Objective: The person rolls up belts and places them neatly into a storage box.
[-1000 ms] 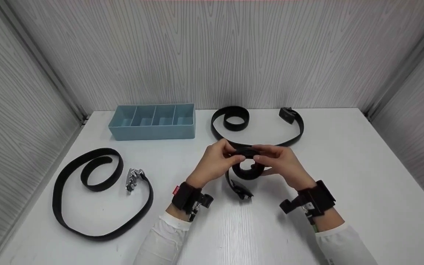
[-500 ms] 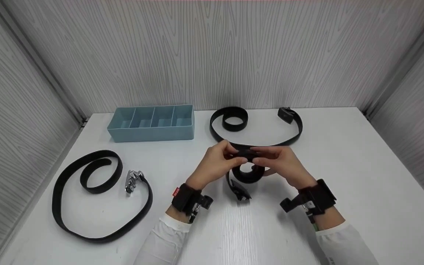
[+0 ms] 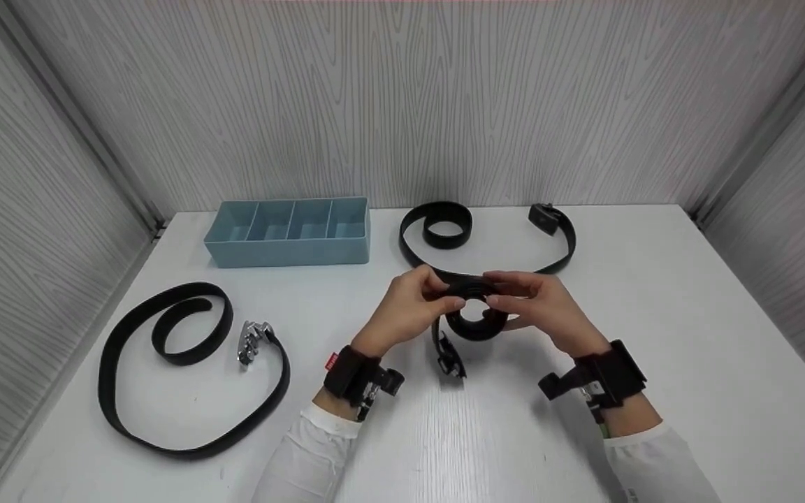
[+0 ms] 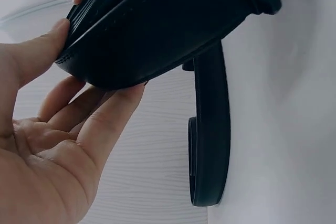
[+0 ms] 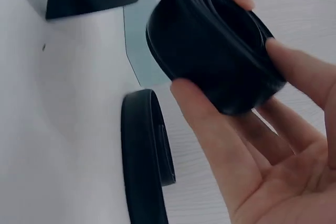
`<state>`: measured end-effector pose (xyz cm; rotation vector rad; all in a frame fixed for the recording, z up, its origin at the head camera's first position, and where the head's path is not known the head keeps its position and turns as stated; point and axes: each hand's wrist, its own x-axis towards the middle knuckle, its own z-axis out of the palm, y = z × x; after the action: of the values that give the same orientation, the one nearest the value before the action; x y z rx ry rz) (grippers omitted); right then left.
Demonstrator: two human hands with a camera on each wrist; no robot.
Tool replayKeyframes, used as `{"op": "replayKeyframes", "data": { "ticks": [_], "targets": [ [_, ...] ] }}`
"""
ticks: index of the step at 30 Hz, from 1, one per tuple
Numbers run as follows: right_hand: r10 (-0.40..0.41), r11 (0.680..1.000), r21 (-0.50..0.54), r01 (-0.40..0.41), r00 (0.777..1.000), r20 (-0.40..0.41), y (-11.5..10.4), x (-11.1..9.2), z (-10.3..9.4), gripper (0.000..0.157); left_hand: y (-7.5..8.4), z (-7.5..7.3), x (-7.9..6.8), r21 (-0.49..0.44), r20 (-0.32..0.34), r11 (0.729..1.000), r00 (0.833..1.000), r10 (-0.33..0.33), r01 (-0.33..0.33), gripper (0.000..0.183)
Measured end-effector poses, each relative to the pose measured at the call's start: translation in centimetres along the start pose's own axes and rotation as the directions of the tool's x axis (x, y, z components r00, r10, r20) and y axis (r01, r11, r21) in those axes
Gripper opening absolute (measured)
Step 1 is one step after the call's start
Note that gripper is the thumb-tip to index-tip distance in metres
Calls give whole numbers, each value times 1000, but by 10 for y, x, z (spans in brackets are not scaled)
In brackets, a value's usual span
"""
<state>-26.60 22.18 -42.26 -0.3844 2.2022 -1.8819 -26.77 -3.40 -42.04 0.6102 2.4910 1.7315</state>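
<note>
Pinching grips of the left hand and right hand hold a coiled black belt above the table, its buckle end hanging at seven o'clock. From the coil, a loosely curled, silver-buckled belt lies toward nine, a blue tray at ten, another black belt at twelve.

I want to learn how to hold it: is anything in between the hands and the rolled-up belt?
No, nothing visible is. The left hand and right hand both pinch the coil directly. The back belt lies behind it, not in between.
</note>
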Motion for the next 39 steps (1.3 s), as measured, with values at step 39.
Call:
{"op": "replayKeyframes", "data": {
  "ticks": [39],
  "targets": [
    [-36,974,213,75,983,-182,0,-1,23,54,0,2,2,-121,-102,992,995,11,-23,29]
  ]
}}
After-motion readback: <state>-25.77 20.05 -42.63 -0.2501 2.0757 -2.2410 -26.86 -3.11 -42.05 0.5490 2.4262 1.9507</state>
